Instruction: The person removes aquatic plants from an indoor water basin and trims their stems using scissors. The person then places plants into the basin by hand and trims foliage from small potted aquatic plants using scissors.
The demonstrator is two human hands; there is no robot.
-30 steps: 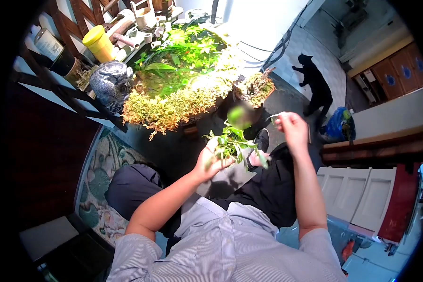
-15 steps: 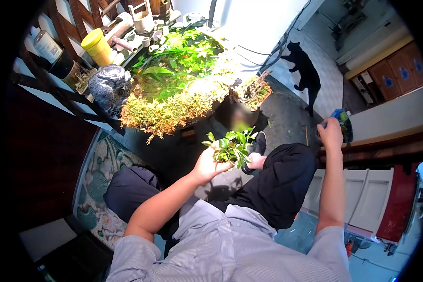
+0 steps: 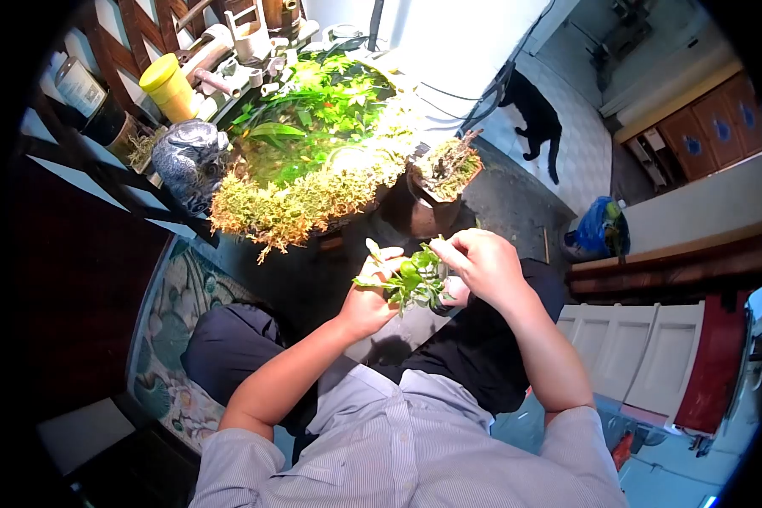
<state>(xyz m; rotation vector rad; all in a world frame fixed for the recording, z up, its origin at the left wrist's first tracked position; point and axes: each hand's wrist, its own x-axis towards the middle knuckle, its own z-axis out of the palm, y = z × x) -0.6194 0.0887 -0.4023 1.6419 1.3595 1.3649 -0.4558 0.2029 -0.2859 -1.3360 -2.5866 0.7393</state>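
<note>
Compared with the earlier frame, the right hand (image 3: 489, 267) has come back from the far right, near the blue bag (image 3: 603, 227), and is now at the bunch (image 3: 416, 279) of green leaves. The cat (image 3: 535, 117) has moved more to the left, and its head is now hidden behind the cables (image 3: 501, 93).

I count two hands, one bunch, one cat, one blue bag, one yellow tub (image 3: 169, 88) and one brown pot (image 3: 427, 212).

The left hand (image 3: 366, 300) is half open and holds the bunch between its thumb and fingers. The right hand is bent, and its thumb and fingertips pinch at the upper right edge of the bunch. The bunch is between both hands, above the lap, on the near side of the brown pot.
</note>
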